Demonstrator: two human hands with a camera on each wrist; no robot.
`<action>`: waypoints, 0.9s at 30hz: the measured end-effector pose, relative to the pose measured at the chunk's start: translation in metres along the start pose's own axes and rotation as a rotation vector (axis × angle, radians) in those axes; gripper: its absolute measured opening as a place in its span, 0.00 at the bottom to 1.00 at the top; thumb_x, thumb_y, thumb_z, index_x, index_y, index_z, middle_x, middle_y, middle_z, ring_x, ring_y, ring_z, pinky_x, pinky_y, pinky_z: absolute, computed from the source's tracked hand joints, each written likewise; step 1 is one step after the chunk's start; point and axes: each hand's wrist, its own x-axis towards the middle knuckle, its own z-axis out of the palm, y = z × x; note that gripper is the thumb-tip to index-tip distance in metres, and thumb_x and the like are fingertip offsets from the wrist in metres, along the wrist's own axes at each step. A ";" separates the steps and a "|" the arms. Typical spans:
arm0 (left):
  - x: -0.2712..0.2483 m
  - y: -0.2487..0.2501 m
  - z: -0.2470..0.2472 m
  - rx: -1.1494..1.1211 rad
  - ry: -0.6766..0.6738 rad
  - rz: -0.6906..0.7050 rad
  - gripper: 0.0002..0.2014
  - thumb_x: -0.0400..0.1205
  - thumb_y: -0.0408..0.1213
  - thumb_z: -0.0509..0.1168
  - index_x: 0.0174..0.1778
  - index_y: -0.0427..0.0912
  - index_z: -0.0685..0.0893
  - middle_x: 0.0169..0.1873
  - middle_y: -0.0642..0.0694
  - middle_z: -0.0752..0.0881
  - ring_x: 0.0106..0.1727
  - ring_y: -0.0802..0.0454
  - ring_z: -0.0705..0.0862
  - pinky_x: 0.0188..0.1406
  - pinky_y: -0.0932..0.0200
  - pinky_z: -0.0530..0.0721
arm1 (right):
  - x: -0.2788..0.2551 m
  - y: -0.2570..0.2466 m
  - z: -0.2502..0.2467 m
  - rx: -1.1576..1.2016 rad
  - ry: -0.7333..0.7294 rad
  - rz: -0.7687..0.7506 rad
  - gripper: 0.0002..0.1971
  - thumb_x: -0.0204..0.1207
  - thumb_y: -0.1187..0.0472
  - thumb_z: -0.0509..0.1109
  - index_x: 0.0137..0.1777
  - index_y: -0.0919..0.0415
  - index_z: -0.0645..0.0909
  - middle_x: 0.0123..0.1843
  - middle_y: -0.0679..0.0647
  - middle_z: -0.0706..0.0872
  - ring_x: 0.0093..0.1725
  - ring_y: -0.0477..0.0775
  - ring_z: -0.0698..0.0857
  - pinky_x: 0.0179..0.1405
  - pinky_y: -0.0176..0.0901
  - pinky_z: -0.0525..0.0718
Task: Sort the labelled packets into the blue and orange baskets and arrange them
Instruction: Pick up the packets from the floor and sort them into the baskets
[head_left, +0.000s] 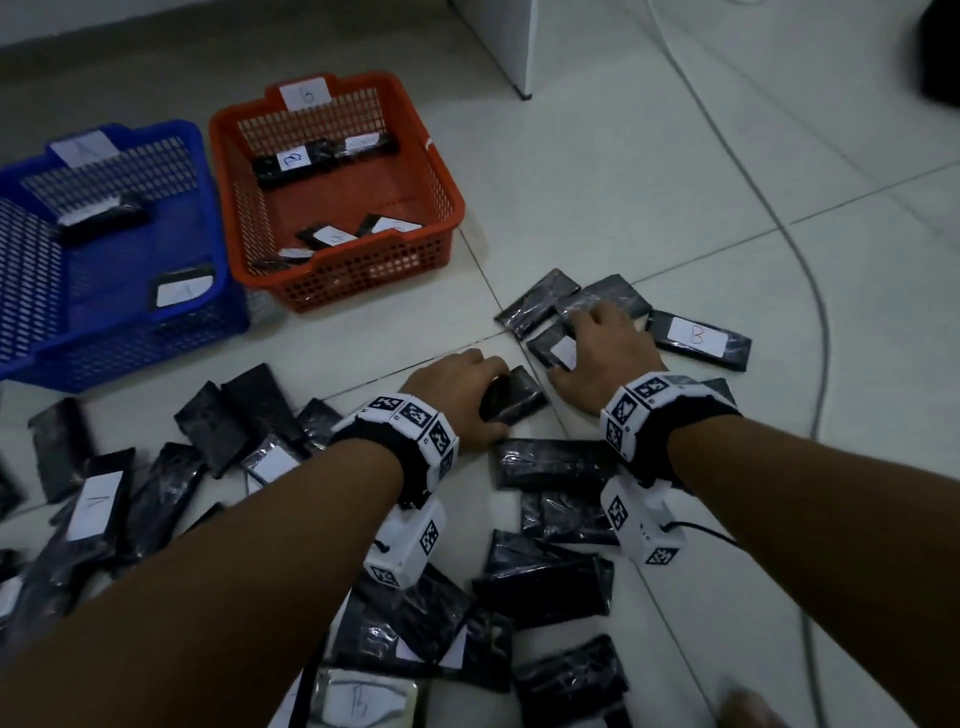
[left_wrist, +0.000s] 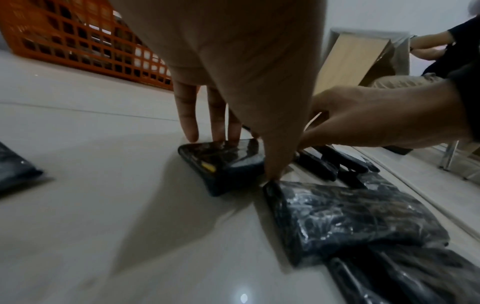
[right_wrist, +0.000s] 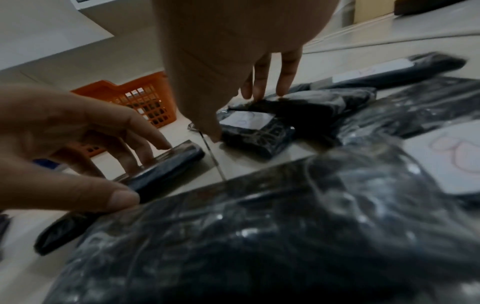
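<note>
Head view: loose packets (head_left: 550, 462) lie all around, with the blue basket (head_left: 130, 332) and orange basket (head_left: 363, 280) behind. Left hand (head_left: 452, 384) pinches a plain packet (head_left: 519, 397). Right hand (head_left: 605, 345), fingers spread, presses a labelled packet (head_left: 560, 352).

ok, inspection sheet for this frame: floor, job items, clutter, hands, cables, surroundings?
Surface: pale, glossy tiled floor.
Job's things: blue basket holds at least two packets; orange basket holds several, one reading B; loose packets lie scattered on the floor, many with no label showing.
Clutter: nothing seen.
Grippers: left hand grips a dark packet; right hand rests with spread fingers on a labelled packet and its neighbour.
Cables: grey cable curves over the floor to the right of the packets.
Surroundings: white cabinet; another person beyond.
</note>
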 end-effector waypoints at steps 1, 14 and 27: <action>0.001 0.000 0.001 0.019 -0.012 -0.020 0.31 0.70 0.57 0.71 0.67 0.52 0.73 0.57 0.48 0.79 0.58 0.47 0.79 0.53 0.51 0.82 | -0.004 0.003 0.002 -0.008 0.016 0.038 0.36 0.68 0.40 0.71 0.73 0.58 0.70 0.72 0.60 0.72 0.72 0.63 0.71 0.66 0.59 0.75; -0.009 -0.006 -0.007 -0.871 0.037 -0.478 0.10 0.76 0.45 0.62 0.42 0.41 0.80 0.38 0.38 0.88 0.37 0.38 0.88 0.40 0.46 0.88 | -0.012 0.007 -0.005 -0.001 -0.054 -0.079 0.25 0.72 0.37 0.68 0.67 0.46 0.80 0.71 0.55 0.74 0.73 0.60 0.70 0.70 0.61 0.70; -0.041 -0.062 -0.054 -0.884 0.161 -0.471 0.11 0.78 0.44 0.70 0.51 0.40 0.85 0.38 0.43 0.90 0.37 0.47 0.90 0.37 0.57 0.87 | -0.010 -0.046 -0.012 0.151 -0.220 -0.165 0.12 0.78 0.52 0.65 0.58 0.55 0.77 0.60 0.56 0.77 0.54 0.63 0.82 0.53 0.53 0.81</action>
